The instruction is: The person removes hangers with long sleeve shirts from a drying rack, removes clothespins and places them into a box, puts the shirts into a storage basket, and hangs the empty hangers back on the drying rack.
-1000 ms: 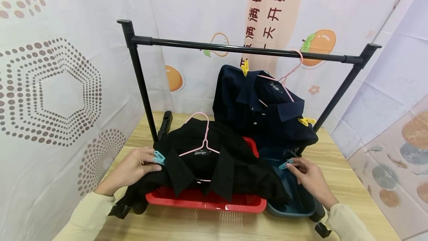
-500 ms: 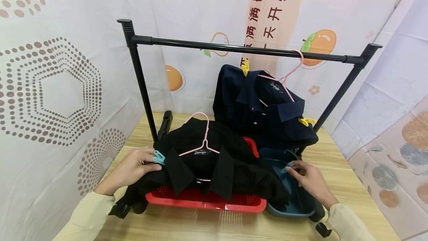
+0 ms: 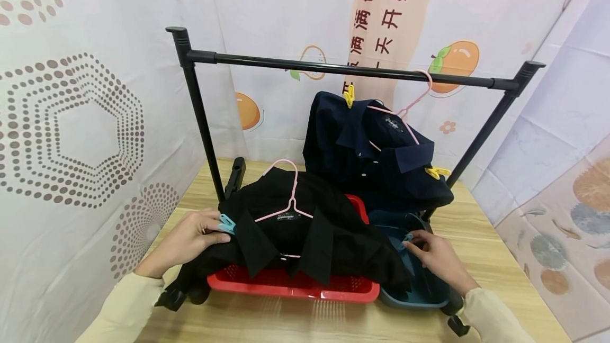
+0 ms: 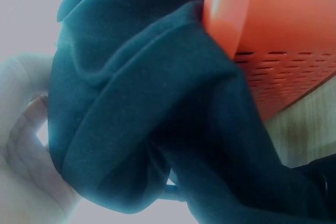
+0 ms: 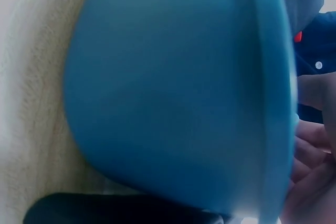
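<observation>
A black shirt [image 3: 357, 247] with a pink hanger [image 3: 293, 202] in its collar lies over a red basket [image 3: 295, 289]. At the shirt's left shoulder, the left hand [image 3: 190, 237] grips the cloth beside a light-blue clip [image 3: 226, 224]; in the left wrist view its fingers are partly hidden behind the dark cloth [image 4: 131, 93]. Over a blue basin [image 3: 414, 303], the right hand [image 3: 440, 255] pinches another light-blue clip [image 3: 406, 240] between thumb and fingers. The right wrist view shows this hand [image 5: 315, 150] beyond the basin's wall [image 5: 173, 87].
A black rack [image 3: 305, 66] stands across the table [image 3: 229, 322]. From its bar hangs a navy shirt [image 3: 333, 142] on a pink hanger [image 3: 405, 112], with yellow clips [image 3: 349, 97] at both shoulders. Patterned curtains [image 3: 267, 15] surround the table.
The right hand has shifted slightly over the basin, and the clip it holds has turned more upright. The left hand and the black shirt have stayed in place.
</observation>
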